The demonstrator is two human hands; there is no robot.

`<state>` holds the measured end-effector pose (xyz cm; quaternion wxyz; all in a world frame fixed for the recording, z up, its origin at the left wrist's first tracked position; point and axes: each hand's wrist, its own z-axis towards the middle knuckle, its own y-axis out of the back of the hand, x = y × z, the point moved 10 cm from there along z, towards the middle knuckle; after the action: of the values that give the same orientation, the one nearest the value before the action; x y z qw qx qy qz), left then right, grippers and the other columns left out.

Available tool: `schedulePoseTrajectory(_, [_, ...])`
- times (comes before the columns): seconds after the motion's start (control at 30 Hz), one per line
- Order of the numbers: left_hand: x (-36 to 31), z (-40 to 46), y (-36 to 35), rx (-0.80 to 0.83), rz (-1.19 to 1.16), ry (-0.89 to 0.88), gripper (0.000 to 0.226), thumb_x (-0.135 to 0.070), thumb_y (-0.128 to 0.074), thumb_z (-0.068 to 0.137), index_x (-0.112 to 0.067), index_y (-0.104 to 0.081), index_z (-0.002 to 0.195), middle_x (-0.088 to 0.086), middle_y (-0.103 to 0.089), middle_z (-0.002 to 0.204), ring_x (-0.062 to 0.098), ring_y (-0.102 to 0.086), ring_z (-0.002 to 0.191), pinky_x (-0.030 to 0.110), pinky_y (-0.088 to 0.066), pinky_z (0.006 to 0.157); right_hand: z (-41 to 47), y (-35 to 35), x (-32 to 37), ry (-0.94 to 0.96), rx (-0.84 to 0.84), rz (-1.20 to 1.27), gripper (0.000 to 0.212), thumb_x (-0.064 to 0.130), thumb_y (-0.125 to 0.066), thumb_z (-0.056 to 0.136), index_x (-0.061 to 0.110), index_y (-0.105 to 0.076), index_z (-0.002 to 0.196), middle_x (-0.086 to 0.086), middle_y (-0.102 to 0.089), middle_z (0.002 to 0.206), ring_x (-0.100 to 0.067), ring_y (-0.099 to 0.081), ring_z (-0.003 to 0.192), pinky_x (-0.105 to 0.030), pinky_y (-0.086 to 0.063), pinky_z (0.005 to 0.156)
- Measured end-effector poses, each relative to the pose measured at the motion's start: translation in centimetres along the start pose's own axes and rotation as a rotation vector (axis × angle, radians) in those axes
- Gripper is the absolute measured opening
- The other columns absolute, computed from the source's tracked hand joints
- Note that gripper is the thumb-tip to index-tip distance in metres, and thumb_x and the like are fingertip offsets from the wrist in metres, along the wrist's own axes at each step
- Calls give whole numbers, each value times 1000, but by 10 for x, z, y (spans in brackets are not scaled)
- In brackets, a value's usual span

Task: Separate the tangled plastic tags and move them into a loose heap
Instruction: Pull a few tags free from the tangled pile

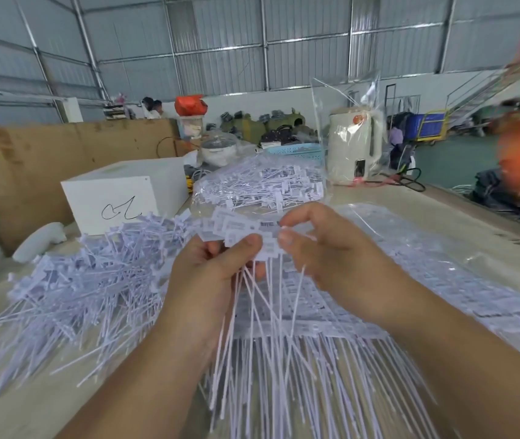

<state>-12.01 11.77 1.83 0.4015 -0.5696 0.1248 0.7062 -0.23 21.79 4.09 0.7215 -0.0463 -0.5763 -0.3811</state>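
Tag bunch [246,236], seemingly table-edge clear

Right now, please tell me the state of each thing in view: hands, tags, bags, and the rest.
Left hand: grips a fanned bunch of tags.
Right hand: pinches one tag head at the bunch's top.
Held bunch of tags: lifted, tails hanging down, tangled.
Loose heap of tags: spread on the table, left.
Bagged tags: sealed in clear plastic, behind.
Flat rows of tags: lying under the hands.
Kettle: upright, wrapped in plastic.
White box: closed.
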Motion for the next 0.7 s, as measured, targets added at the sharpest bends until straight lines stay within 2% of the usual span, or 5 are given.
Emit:
schedulePoseTrajectory(0.2, [-9, -5, -10, 60, 57, -39, 48, -21, -78, 65, 7, -61, 100, 13, -72, 87, 23, -73, 77, 35, -58, 67, -5, -23, -7, -23, 79, 72, 54, 63, -54, 80, 28, -60, 120, -4, -69, 88, -7, -54, 48, -20, -43, 46])
schedulePoseTrajectory(0.33, [-5, -7, -10, 36, -2, 42, 61, -24, -84, 69, 13, -47, 99, 42, -56, 98, 56, -61, 86, 78, -43, 81, -3, -33, -7, -16, 90, 285, 20, 37, -58, 95, 23, -71, 101, -1, -68, 86, -17, -57, 58, -26, -47, 44])
schedulePoseTrajectory(0.4, [-5, -7, -10, 23, 9, 60, 62, -33, -81, 68, 10, -45, 95, 48, -49, 101, 68, -52, 91, 83, -35, 84, -4, -35, -8, -34, 87, 325, 16, 26, -55, 99, 21, -70, 100, 7, -66, 77, -14, -56, 53, -25, -46, 42])
schedulePoseTrajectory(0.57, [-8, -4, -9, 9, 201, -45, 17, -16, -72, 85, -11, -57, 79, 25, -62, 85, 30, -61, 79, 43, -51, 84, -2, -35, -16, -89, 25, 417, 15, 19, -55, 99, 12, -66, 105, 1, -66, 80, -15, -54, 44, -27, -42, 40])
schedulePoseTrajectory(0.7, [-6, -6, -16, 75, 263, -69, 13, -9, -67, 88, -15, -60, 78, 4, -66, 76, 11, -63, 72, 16, -51, 68, 1, -32, -23, -117, -7, 519, 15, 16, -54, 98, 13, -68, 93, 1, -64, 69, -17, -49, 43, -27, -39, 42])
